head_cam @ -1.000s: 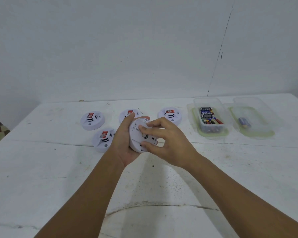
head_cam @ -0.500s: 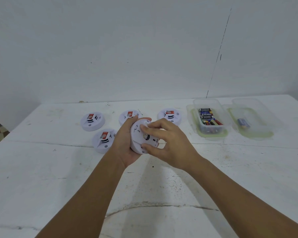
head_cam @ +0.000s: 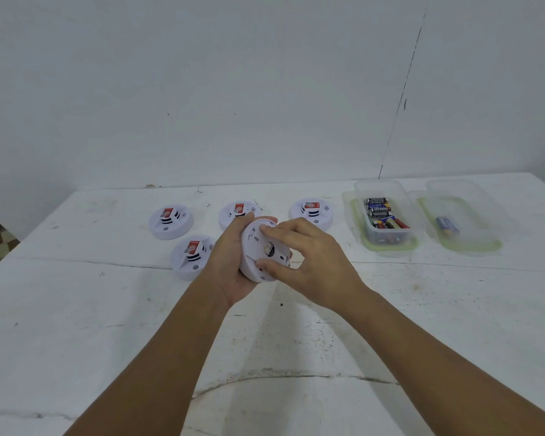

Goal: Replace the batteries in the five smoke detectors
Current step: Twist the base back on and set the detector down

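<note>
My left hand grips a white round smoke detector above the table, its back turned toward me. My right hand holds the same detector from the right, thumb on the lower rim and fingertips on the upper rim. A dark opening shows in the detector's back between my fingers. Several more white detectors with red labels lie face up behind: far left detector, near left detector, middle detector partly hidden by my left hand, right detector.
A clear plastic box of batteries sits on its lid at the back right. Beside it a second clear box holds one blue battery. The white table is cracked. A wall stands close behind.
My right hand's fingers have shifted slightly on the detector's back, and more of the dark opening shows. The detector stays in both hands at the same spot.
</note>
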